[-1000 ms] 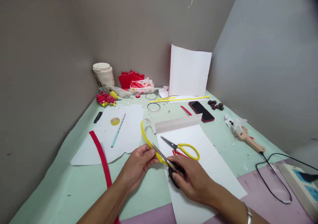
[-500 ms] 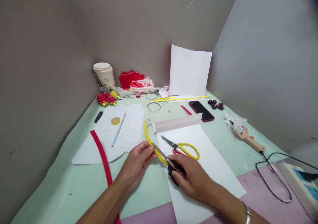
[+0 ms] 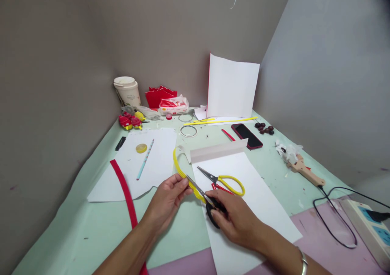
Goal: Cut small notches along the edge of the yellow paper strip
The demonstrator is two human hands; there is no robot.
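Note:
Between thumb and fingers, my left hand (image 3: 170, 195) pinches a narrow yellow paper strip (image 3: 178, 161). One long side of the strip is cut into fine fringe, and its far end curls upward. My right hand (image 3: 236, 216) is closed round the black handles of a pair of scissors (image 3: 197, 187). The blades lie along the strip, their tips close to my left fingertips. Just beyond my right hand, yellow-handled scissors (image 3: 224, 182) rest on a white sheet (image 3: 258, 189). A long red strip (image 3: 125, 187) runs beneath my left forearm.
On the left lie another white sheet (image 3: 164, 153), a pencil (image 3: 146, 159) and a yellow tape roll (image 3: 141, 148). Farther back are a paper cup (image 3: 127, 92), a wipes pack (image 3: 174, 105) and a phone (image 3: 247, 137). A glue gun (image 3: 306, 172) and a power strip (image 3: 370, 226) are on the right.
The free far end of the yellow strip has shifted slightly left. Both hands and the scissors stay in nearly the same place.

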